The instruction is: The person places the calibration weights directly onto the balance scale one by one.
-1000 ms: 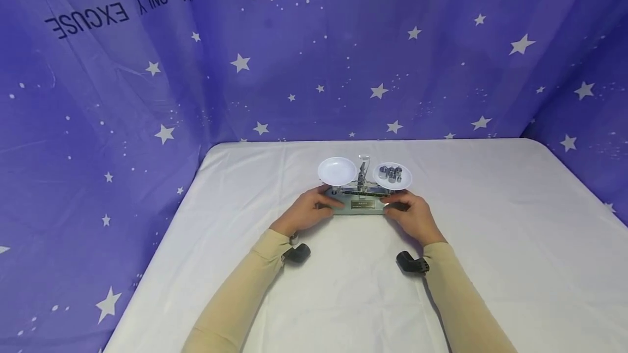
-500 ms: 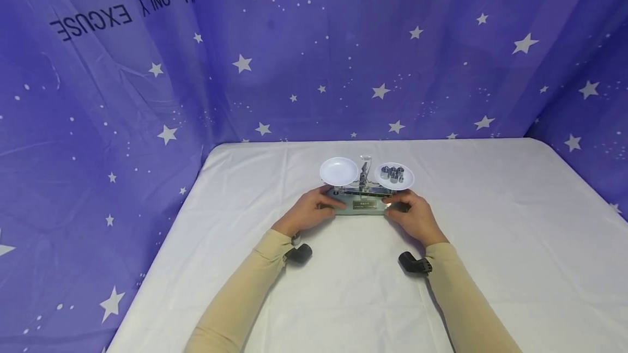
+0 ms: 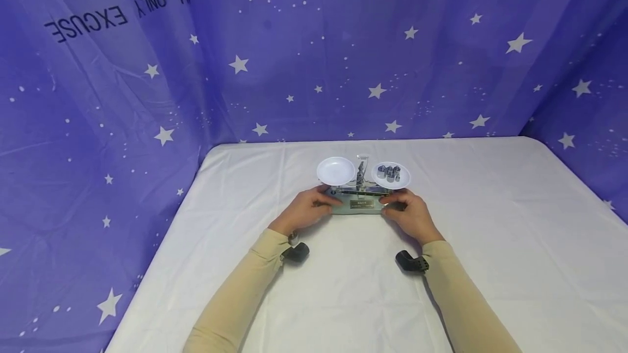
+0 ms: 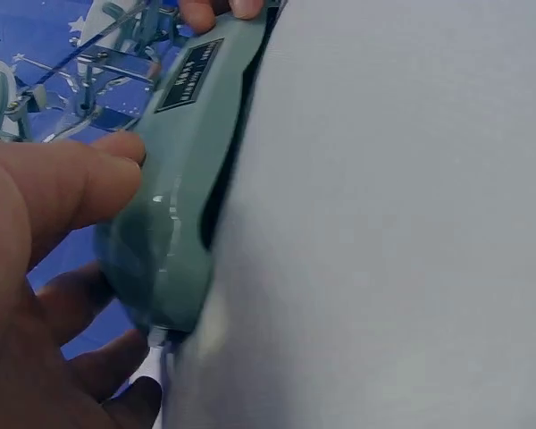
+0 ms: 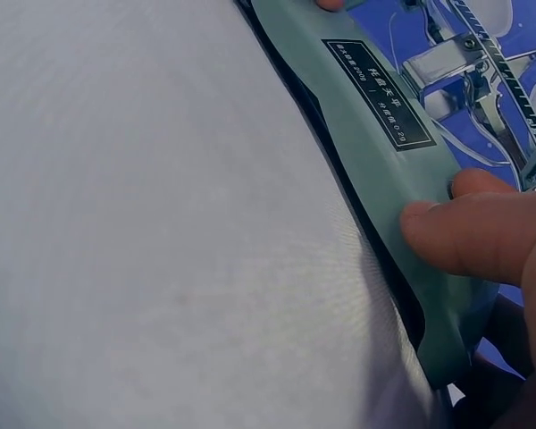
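Observation:
A tray balance scale with a green base (image 3: 357,210) stands on the table in the head view. My left hand (image 3: 305,210) grips the base's left end, the thumb over the front face and the other fingers around the end. At the opposite end, my right hand (image 3: 414,217) holds the base in the same way. The left white pan (image 3: 336,171) is bare and sits slightly higher. Several metal weights (image 3: 390,174) stand in the right pan (image 3: 405,178). A black label (image 5: 380,94) shows on the base in the right wrist view.
White cloth (image 3: 348,293) covers the table. A purple curtain (image 3: 314,70) with white stars and printed words hangs behind and at the sides. Black wrist-worn devices (image 3: 296,253) jut inward from both sleeves.

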`<action>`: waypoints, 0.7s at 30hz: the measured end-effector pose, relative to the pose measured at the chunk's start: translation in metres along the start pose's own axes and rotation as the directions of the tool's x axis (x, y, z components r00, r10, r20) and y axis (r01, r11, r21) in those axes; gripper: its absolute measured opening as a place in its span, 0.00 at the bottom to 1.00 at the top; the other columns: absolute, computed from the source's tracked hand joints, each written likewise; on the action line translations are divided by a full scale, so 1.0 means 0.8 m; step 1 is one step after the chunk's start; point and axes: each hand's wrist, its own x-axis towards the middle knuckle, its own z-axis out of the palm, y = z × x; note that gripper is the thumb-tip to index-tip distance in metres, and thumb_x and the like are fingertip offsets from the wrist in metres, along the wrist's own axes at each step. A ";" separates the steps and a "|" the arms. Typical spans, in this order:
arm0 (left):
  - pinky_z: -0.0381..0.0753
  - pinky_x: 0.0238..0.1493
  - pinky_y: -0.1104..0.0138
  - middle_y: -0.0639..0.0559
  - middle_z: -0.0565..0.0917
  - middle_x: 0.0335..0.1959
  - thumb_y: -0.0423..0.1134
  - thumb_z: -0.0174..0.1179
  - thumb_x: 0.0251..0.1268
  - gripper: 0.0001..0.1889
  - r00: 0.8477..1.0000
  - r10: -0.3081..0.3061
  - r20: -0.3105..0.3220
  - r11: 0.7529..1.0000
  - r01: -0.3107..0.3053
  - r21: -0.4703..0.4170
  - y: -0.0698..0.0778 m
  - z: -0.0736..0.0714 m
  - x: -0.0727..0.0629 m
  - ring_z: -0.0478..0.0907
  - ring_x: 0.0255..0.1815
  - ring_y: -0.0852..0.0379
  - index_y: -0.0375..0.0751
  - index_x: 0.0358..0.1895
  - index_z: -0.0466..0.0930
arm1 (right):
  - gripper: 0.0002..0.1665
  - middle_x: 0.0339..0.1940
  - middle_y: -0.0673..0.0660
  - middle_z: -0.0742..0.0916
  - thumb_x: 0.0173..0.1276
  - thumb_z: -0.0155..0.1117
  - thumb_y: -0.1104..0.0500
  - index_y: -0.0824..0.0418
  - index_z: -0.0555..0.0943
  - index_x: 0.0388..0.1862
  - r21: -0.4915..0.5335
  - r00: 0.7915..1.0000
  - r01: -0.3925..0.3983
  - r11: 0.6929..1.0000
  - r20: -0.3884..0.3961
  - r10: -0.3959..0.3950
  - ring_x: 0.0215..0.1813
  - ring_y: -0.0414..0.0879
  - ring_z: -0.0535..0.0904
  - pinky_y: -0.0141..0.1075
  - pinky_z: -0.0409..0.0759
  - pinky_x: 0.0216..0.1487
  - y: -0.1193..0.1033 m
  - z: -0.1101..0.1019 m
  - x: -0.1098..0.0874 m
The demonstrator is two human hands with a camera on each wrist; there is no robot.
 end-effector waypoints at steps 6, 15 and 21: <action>0.64 0.79 0.47 0.39 0.74 0.73 0.38 0.59 0.66 0.16 1.000 0.008 -0.022 0.999 -0.007 0.044 0.013 -0.013 -0.005 0.65 0.79 0.41 0.43 0.53 0.89 | 0.12 0.58 0.66 0.85 0.59 0.72 0.66 0.66 0.89 0.44 -0.017 1.000 -0.004 1.000 0.002 0.004 0.66 0.64 0.78 0.57 0.68 0.74 0.000 0.000 0.000; 0.60 0.80 0.40 0.39 0.69 0.77 0.37 0.58 0.71 0.17 1.000 -0.022 0.005 0.996 0.022 0.082 0.019 -0.038 -0.047 0.60 0.81 0.36 0.44 0.59 0.86 | 0.13 0.59 0.66 0.84 0.58 0.72 0.67 0.66 0.89 0.43 -0.013 1.000 -0.001 1.000 0.000 0.001 0.65 0.64 0.78 0.58 0.68 0.74 -0.001 0.002 -0.001; 0.59 0.79 0.39 0.37 0.70 0.76 0.36 0.59 0.70 0.16 0.998 -0.051 -0.028 0.992 0.054 0.110 0.014 -0.058 -0.087 0.60 0.80 0.33 0.42 0.58 0.86 | 0.13 0.61 0.66 0.84 0.58 0.72 0.66 0.65 0.89 0.43 -0.028 1.000 -0.012 1.000 -0.003 0.012 0.67 0.65 0.76 0.59 0.65 0.76 -0.002 0.000 -0.001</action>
